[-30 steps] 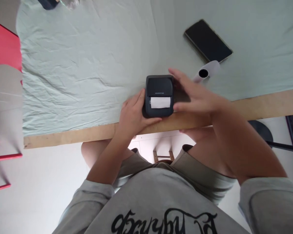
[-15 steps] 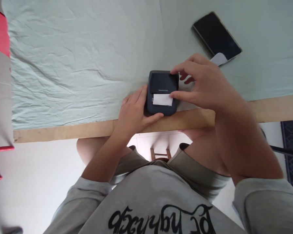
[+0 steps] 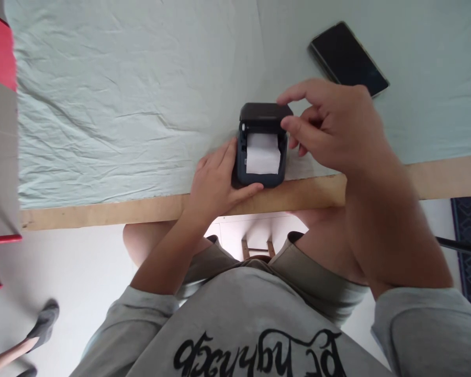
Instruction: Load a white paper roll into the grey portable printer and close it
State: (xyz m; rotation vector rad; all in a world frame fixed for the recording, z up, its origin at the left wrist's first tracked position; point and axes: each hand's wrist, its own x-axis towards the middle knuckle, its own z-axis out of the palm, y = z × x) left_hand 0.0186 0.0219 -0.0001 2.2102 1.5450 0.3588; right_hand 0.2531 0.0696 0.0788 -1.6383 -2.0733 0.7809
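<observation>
Device, dark blue and box-shaped (image 3: 262, 180), sits at the near edge of the table (image 3: 102, 212), between the person's two hands, with its lid (image 3: 262, 111) tilted up at the far side. Left grip (image 3: 213, 180) is closed about the device's near left corner: the fingers lie along its left side while the thumb stretches across its near side, so the device rests just to the right of that palm. Right grip (image 3: 332, 120) comes in from the right and pinches the lid at its right end, forefinger at the far edge and thumb at the near corner; the other fingers curl beneath the palm, by the device's right side. The body of the device therefore lies to the left of this grip and slightly nearer the person.

Beneath the lifted lid, a white strip of paper (image 3: 262, 154) lies over the opening and reaches toward the device's near side. A pale green, wrinkled cloth (image 3: 121, 104) covers the table up to its bare wooden edge. Beyond the right grip, a dark phone (image 3: 351, 57) lies slantwise on the cloth, its near end partly hidden behind the hand.
</observation>
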